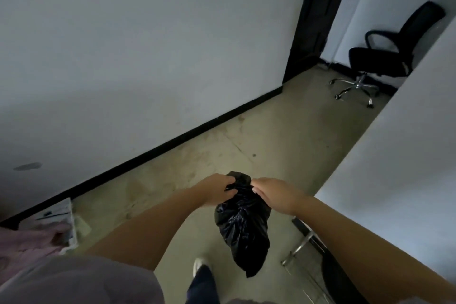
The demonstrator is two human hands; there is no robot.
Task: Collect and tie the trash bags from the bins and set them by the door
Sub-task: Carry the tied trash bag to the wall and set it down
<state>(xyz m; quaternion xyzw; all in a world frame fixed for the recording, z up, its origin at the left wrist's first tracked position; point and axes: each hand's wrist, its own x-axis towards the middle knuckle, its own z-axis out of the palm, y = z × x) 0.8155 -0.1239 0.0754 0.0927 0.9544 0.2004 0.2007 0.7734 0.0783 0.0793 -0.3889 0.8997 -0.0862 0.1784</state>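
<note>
A small black trash bag [243,227] hangs in front of me above the floor, its top bunched together. My left hand [217,190] grips the gathered neck from the left, fingers curled into the plastic. My right hand [274,192] holds the same neck from the right, fingertips pinching the bunched top. The bag's bottom dangles just above my shoe [199,265]. No bin is in view.
A white wall with a black baseboard [172,143] runs along the left. A dark doorway [318,15] opens at the far end, beside a black office chair [385,54]. A white partition [394,155] stands on the right, with a metal leg [299,248] at its base. Papers and pink cloth [49,224] lie at lower left.
</note>
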